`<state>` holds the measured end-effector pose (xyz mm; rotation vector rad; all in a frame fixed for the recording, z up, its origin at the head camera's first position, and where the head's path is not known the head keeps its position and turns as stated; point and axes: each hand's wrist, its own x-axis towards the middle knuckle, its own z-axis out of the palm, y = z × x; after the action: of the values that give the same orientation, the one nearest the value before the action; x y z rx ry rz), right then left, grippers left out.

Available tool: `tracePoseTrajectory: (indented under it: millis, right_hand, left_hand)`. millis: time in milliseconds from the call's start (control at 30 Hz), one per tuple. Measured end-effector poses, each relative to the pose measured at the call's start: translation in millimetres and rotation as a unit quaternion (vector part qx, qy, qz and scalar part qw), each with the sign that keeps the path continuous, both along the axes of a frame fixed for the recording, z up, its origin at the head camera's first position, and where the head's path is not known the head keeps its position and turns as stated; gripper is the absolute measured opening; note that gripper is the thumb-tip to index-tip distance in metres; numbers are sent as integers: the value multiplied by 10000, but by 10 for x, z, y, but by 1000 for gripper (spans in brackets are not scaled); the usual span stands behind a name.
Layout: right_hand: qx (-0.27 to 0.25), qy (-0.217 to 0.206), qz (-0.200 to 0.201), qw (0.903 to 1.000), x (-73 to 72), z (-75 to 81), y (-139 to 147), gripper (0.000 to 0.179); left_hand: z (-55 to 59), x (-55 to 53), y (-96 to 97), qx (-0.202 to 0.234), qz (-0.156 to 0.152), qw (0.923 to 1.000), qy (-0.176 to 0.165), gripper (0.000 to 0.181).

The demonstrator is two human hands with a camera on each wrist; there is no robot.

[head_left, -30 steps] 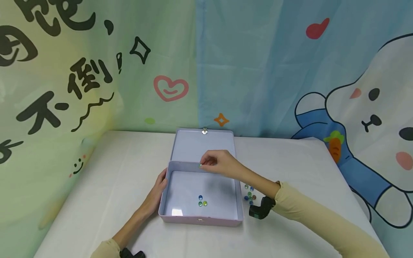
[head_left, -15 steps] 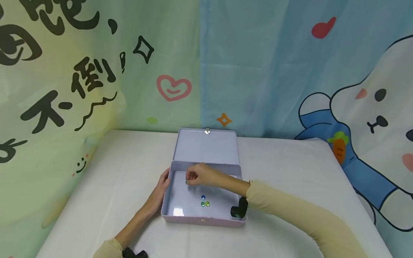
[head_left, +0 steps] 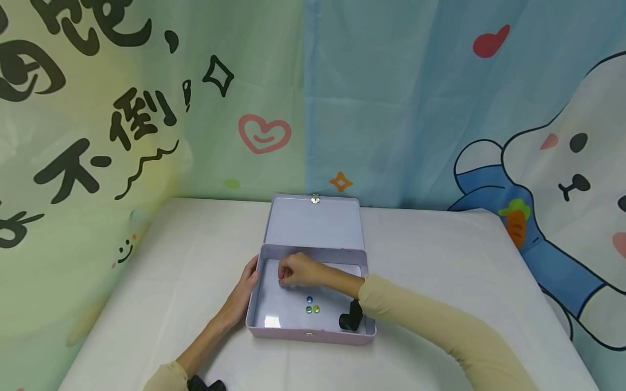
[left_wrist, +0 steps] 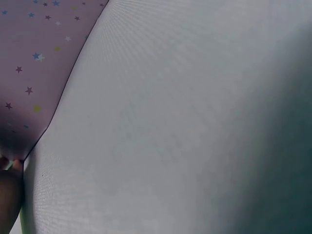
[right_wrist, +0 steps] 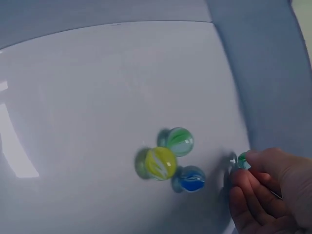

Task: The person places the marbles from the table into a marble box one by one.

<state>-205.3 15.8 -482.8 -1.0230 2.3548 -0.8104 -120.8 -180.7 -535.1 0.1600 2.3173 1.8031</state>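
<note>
Head: left hand (head_left: 239,296), fingers loosely extended, nothing gripped, against left side of box (head_left: 310,336), likely steadying it; right hand (head_left: 300,270) inside | Left wrist: fingertips barely show | Right wrist: thumb and curled fingers pinch green marble (right_wrist: 242,162) low near wall, presumably to limit rolling; three loose marbles (right_wrist: 165,163) nearby

3 marbles (right_wrist: 161,164) obstruct the box (head_left: 283,334); near-left corner free.

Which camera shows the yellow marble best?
The right wrist view: the yellow marble looks big and swirly there. The head view shows just a tiny yellowish dot; the left wrist view doesn't show it.
</note>
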Motion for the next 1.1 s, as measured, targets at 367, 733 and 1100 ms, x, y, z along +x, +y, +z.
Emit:
tracePoseTrajectory:
  millis: [367,733,1100]
  right_hand:
    - [-7,154,-95,9998,1,-75,7,4]
    - [131,452,39,9989,-32,-29,43,6]
    - [-653,243,-133,9975,137,400,557,15]
  left_hand:
    - [-1,-6,7,10,58,10000,5,53]
    - [30,5,27,48,95,9999,-16,54]
    - [10,9,15,-67,141,9999,67,53]
